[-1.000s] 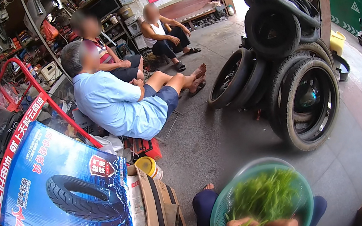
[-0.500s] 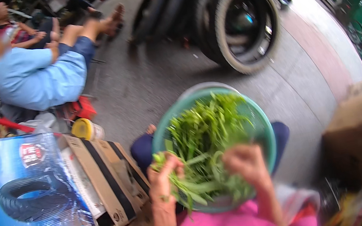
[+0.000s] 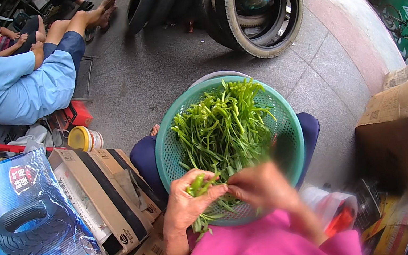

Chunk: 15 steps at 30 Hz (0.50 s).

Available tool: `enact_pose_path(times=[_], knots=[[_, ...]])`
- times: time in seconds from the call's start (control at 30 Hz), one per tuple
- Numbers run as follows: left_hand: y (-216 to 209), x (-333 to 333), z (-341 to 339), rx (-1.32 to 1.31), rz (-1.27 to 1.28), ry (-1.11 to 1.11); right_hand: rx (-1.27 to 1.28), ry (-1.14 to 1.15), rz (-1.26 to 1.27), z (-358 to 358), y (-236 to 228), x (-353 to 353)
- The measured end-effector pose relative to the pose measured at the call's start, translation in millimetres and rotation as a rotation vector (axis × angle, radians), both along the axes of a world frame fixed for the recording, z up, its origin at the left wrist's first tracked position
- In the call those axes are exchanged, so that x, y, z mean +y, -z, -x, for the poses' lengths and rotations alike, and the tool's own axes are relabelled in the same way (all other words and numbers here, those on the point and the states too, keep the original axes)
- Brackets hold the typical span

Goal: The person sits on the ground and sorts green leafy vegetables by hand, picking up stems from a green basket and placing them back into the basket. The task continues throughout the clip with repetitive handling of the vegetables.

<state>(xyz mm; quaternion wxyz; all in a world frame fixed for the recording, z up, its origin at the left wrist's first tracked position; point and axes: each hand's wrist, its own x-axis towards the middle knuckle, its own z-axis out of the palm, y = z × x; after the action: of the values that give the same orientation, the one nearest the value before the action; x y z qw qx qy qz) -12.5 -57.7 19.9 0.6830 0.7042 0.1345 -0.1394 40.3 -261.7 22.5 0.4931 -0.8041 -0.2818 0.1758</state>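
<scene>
A green plastic colander (image 3: 164, 153) rests over my lap, heaped with long-stemmed leafy greens (image 3: 226, 129) that look like water spinach. At its near left rim my left hand (image 3: 187, 203) is closed around a small bunch of water spinach (image 3: 201, 184), with leaves hanging below the fist. Close beside it, my right hand (image 3: 262, 185) is closed in a pinch at the bunch, thumb and fingertips meeting by a stem. Motion smears the back of that hand, and what lies between its fingertips is mostly hidden.
Several tyres (image 3: 268, 44) stand beyond the colander. A blue tyre box (image 3: 31, 226) and brown cartons (image 3: 112, 191) crowd my left; another carton (image 3: 392, 123) stands right. A person in light blue (image 3: 24, 87) sits at far left, near a yellow-lidded tub (image 3: 84, 139).
My right hand has moved left and down from over the greens to meet my left hand. My left hand still grips its bunch. The view has shifted, with the colander now slightly higher and left.
</scene>
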Motion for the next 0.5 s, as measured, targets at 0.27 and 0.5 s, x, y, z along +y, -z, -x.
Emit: enact_pose_path(times=[0.27, 0.5], knots=[[5.1, 1.8, 9.4, 0.062, 0.113, -0.031, 0.003, 0.057, -0.029, 4.1, -6.5, 10.3], [6.6, -7.9, 12.1, 0.014, 0.1, -0.101, -0.267, 0.019, 0.186, 7.2, -0.9, 13.6]])
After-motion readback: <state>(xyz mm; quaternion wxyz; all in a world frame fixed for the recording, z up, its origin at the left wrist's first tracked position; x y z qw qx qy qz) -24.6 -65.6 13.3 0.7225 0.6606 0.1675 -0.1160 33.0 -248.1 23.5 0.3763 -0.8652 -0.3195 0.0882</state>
